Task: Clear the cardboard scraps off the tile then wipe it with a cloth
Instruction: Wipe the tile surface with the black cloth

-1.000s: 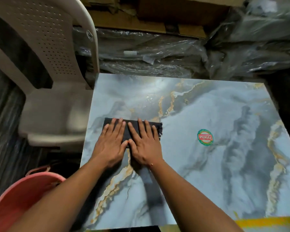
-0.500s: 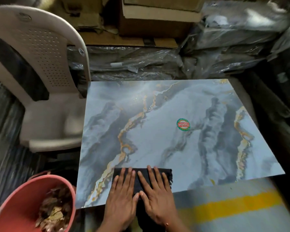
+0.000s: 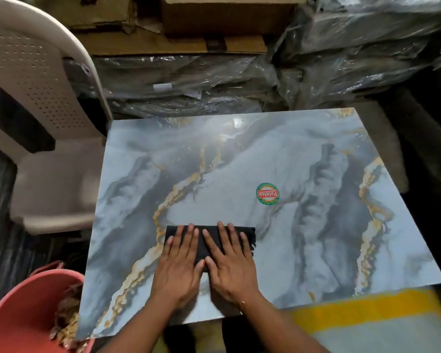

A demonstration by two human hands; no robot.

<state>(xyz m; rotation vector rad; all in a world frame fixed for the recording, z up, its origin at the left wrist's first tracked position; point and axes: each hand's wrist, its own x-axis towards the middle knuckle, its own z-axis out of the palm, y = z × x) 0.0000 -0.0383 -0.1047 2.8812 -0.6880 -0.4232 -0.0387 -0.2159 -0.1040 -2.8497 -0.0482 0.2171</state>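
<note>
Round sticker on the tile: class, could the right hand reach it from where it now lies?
Probably yes. The right hand lies flat on the black cloth, and only bare tile separates it from the sticker.

One glossy grey-blue marbled tile with gold veins [image 3: 303, 154], one folded black cloth [image 3: 209, 240] under two hands, left hand [image 3: 180, 268] and right hand [image 3: 231, 266], one round red-and-green sticker [image 3: 267, 194] beyond the right hand, one pink plastic bucket of scraps [image 3: 23, 312] left of the hands, one white perforated plastic chair [image 3: 36, 98] beyond the bucket.
</note>
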